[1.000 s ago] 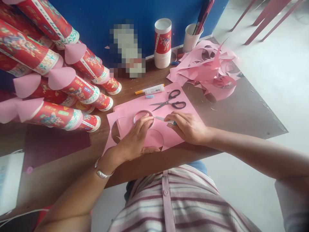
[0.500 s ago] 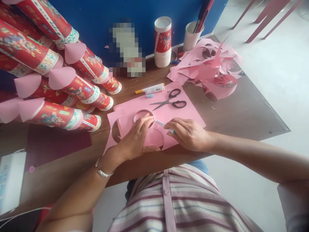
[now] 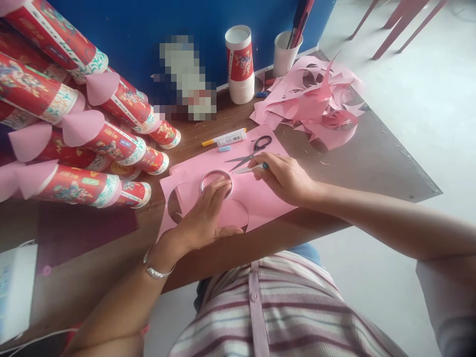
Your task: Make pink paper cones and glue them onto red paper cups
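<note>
Pressing a ring [image 3: 202,184] onto pink paper [image 3: 266,198] on the brown desk [image 3: 208,260], the left hand [image 3: 204,213] keeps its thumb spread; the right hand [image 3: 286,179] pinches a white tool [image 3: 242,170] by the scissors [image 3: 241,160]. Beyond lie scraps [image 3: 307,106], then the blue wall [image 3: 130,29] and pale floor [image 3: 372,109].

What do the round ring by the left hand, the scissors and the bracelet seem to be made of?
Ring: glossy metal or plastic; its rim shines, but the look doesn't settle which.
Scissors: smooth grey blades, probably steel; the black handle loop looks like plastic.
Bracelet: likely polished metal, silvery with bright highlights.
</note>
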`<action>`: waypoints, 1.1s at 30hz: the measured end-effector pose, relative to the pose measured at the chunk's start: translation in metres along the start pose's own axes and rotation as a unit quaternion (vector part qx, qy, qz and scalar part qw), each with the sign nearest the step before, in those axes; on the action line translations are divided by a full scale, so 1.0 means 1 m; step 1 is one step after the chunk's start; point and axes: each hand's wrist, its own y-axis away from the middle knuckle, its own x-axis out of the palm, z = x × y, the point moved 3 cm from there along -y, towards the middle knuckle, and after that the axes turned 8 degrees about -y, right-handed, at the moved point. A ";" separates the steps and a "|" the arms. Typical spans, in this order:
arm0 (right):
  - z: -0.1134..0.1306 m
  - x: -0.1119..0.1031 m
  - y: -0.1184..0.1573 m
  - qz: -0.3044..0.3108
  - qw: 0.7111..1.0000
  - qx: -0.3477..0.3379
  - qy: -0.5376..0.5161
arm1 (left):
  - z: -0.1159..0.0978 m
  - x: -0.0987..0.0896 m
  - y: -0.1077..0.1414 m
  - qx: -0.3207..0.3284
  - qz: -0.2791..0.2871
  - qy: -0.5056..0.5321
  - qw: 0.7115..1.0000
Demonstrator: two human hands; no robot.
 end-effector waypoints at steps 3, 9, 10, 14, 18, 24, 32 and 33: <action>-0.003 0.005 -0.002 0.008 1.000 0.006 -0.019 | 0.000 0.000 0.000 0.009 -0.007 -0.001 1.000; -0.006 0.010 -0.001 0.011 0.999 0.012 -0.035 | 0.001 0.002 -0.001 0.017 -0.017 0.001 1.000; -0.006 0.010 0.000 0.011 0.999 0.004 -0.035 | 0.001 0.002 -0.001 0.017 -0.019 0.003 1.000; -0.002 0.008 0.003 0.009 0.999 -0.037 -0.022 | 0.001 0.001 0.000 0.018 -0.022 0.009 1.000; 0.005 0.008 0.010 0.019 0.997 -0.069 0.008 | 0.001 0.001 0.000 0.010 -0.005 0.010 1.000; 0.021 0.011 0.023 0.037 0.991 -0.112 0.061 | 0.000 0.003 0.001 -0.001 -0.004 -0.001 1.000; 0.034 0.017 0.032 0.042 0.982 -0.152 0.108 | -0.001 0.003 0.001 -0.005 -0.014 -0.004 1.000; 0.035 0.018 0.033 0.042 0.980 -0.156 0.113 | 0.000 0.003 0.001 -0.004 -0.016 -0.005 1.000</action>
